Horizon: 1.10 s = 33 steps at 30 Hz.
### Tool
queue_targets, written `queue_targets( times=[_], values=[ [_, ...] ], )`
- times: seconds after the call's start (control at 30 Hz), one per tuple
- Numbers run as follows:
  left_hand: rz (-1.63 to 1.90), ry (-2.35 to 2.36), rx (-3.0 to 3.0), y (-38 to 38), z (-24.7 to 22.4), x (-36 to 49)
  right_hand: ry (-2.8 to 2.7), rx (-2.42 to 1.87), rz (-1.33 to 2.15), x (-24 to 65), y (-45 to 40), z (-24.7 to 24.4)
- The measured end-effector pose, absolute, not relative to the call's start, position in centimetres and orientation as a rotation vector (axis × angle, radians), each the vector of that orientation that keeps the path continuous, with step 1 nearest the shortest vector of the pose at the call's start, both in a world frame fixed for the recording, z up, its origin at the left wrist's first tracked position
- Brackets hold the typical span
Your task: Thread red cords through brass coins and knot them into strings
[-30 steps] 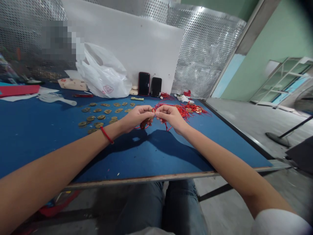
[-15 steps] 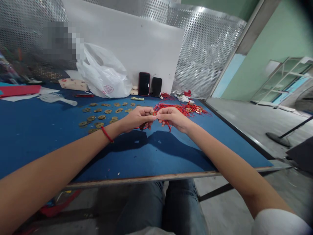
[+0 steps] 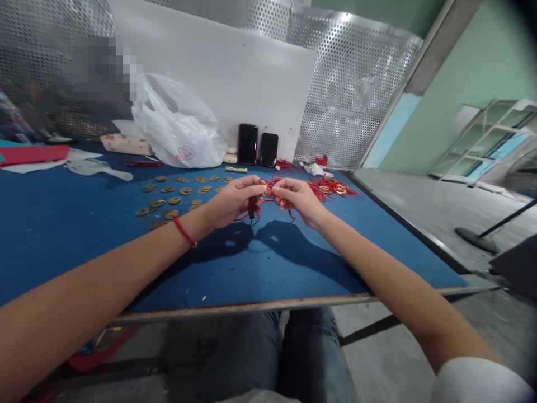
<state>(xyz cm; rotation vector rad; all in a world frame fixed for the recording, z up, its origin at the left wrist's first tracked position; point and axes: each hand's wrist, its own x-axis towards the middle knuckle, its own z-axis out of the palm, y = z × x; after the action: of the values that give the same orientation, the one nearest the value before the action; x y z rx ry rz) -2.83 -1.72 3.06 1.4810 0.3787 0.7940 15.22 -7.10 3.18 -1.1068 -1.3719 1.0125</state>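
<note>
Above the blue table (image 3: pixel 268 274), my left hand (image 3: pixel 232 202) pinches a small brass coin (image 3: pixel 262 182) with red cord on it between thumb and fingers. A dark reddish, slim object (image 3: pixel 252 207) hangs below those fingers; its kind I cannot make out. Thumb and fingers of my right hand (image 3: pixel 300 199) are closed on a red cord (image 3: pixel 287 206), whose loose ends dangle under the hand. The cord runs across the short gap between both hands. Loose brass coins (image 3: pixel 174 200) lie in small groups left of my left hand. A red cord bracelet (image 3: pixel 184 230) circles my left wrist.
Behind my right hand lies a heap of red cords with coins (image 3: pixel 335 187). Two dark phones (image 3: pixel 248 144) lean against the white board. A white plastic bag (image 3: pixel 180 123), a yellow-green stick (image 3: pixel 236 169) and a clear scoop (image 3: pixel 100 169) stand or lie farther back.
My hands, close together before, have drawn slightly apart. Red cord now shows between them, and the dark reddish object under my left hand is more visible.
</note>
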Motion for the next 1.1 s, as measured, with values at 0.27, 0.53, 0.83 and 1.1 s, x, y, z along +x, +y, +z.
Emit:
queue_targets(
  times=[0.27, 0.53, 0.83, 1.1],
  values=[
    [0.839, 0.474, 1.512, -1.8, 3.2, -2.6, -1.387, -1.182, 1.125, 13.6, -7.4, 1.9],
    [0.959, 0.544, 1.377, -1.1, 3.0, -2.6, -1.438, -1.095, 0.281, 14.6, -7.4, 2.5],
    [0.964, 0.606, 1.308, -0.5, 2.9, -2.7, -2.139, -1.246, 0.198, 13.9, -8.4, 2.1],
    [1.103, 0.766, 1.359, 0.1, 2.8, -2.8, -1.995, -0.881, 0.772, 14.0, -8.5, 2.9]
  ],
)
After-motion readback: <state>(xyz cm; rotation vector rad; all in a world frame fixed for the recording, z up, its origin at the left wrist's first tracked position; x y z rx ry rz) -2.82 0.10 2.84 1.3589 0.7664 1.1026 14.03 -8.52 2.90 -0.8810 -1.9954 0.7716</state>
